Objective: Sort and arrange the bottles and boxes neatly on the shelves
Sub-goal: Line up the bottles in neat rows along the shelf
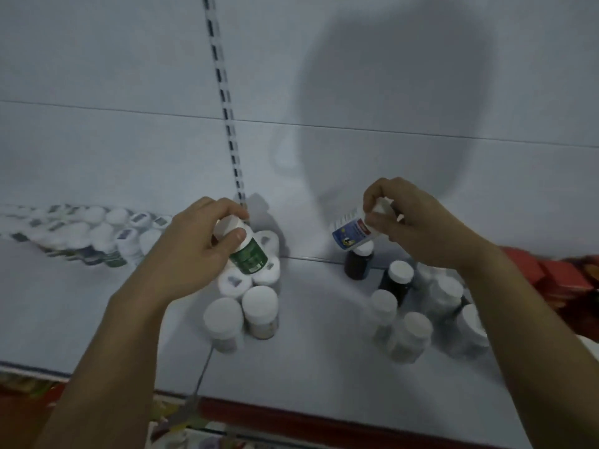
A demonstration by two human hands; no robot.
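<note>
My left hand (194, 244) grips a green-labelled bottle (249, 254) by its white cap, tilted above a cluster of white-capped bottles (256, 306) at mid shelf. A blue-and-white-labelled bottle (351, 231) is pinched at its cap end by my right hand (418, 228) and held tilted over a dark brown bottle (358, 262) near the back wall. More bottles, some dark and some pale, (421, 312) stand under my right wrist on the white shelf (324, 335).
Rows of small white-capped bottles (90, 234) fill the shelf's left part. Red boxes (557, 277) lie at the right edge. A slotted upright (227, 118) runs down the white back panel. The shelf's front edge (291, 413) has a red strip.
</note>
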